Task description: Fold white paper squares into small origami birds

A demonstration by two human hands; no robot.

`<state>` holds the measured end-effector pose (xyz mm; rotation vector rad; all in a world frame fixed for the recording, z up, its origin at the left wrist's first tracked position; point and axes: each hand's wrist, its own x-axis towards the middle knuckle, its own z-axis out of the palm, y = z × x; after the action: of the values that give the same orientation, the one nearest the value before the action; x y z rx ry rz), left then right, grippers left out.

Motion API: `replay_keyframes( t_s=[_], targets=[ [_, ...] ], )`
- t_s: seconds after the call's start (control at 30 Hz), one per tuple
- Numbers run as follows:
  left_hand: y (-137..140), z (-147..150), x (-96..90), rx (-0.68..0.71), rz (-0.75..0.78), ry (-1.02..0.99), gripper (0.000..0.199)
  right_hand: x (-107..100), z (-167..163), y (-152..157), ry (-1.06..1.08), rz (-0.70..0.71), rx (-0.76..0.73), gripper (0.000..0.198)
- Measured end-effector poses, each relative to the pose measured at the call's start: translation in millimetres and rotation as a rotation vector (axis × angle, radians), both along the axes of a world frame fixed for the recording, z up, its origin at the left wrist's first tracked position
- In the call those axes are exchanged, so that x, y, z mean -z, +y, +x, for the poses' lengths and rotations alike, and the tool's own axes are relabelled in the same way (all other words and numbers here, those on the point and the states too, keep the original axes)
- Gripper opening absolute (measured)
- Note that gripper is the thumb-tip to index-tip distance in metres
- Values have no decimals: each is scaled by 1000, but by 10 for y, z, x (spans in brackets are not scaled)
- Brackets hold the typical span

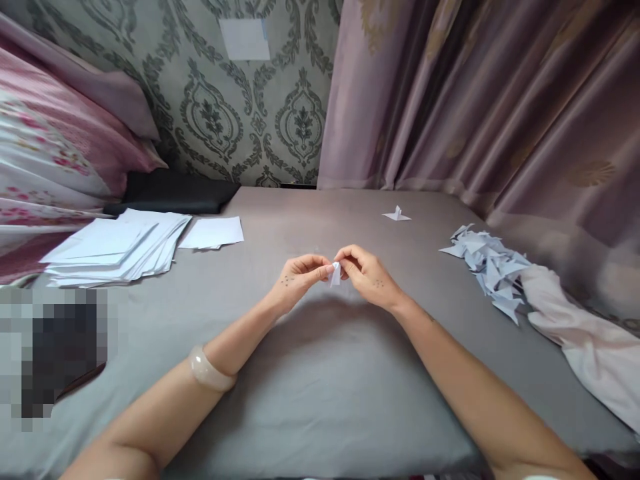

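A small piece of folded white paper [335, 275] is held up over the middle of the grey sheet [320, 387]. My left hand [306, 277] pinches its left side between thumb and fingers. On the other side, my right hand [366, 272] grips its upper right edge with thumb and forefinger. The fingertips cover part of the folds. Beyond my right hand, a single folded paper bird [397, 214] rests on the sheet.
A heap of folded paper birds [493, 263] lies at the right beside a pale cloth [585, 340]. At the left are a stack of white paper sheets [115, 250], a smaller stack [214, 232] and a black flat item [180, 191]. Curtains [425, 93] hang behind.
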<state>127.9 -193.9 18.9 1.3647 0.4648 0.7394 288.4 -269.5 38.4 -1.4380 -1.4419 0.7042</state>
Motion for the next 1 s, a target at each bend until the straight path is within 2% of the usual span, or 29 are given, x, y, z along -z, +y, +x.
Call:
replay_keyframes(
  t_s=[0.17, 0.33, 0.4, 0.5, 0.57, 0.63, 0.77, 0.87, 1.0],
  targets=[
    [84, 1, -63, -129, 135, -55, 23, -65, -86, 216, 319, 18, 51, 21],
    [138, 23, -112, -187, 355, 6, 21, -173, -24, 284, 382, -59, 76, 31],
    [123, 64, -121, -196, 292, 29, 22, -158, 11, 292, 435, -17, 163, 34],
    [73, 157, -106, -239, 80, -21, 24, -38, 1, 283, 480, 94, 349, 36],
    [44, 217, -72, -293, -22, -80, 25, 74, -56, 259, 373, 155, 425, 31],
    [31, 254, -25, -322, -74, -109, 25, 169, -135, 228, 195, 217, 407, 23],
    [46, 255, 89, -313, -71, -99, 24, 253, -257, 187, -112, 365, 385, 10],
    [76, 231, 167, -345, 9, -65, 22, 272, -281, 191, -231, 386, 388, 8],
    [104, 215, 223, -424, 266, -5, 15, 300, -288, 208, -269, 374, 418, 9]
  ],
)
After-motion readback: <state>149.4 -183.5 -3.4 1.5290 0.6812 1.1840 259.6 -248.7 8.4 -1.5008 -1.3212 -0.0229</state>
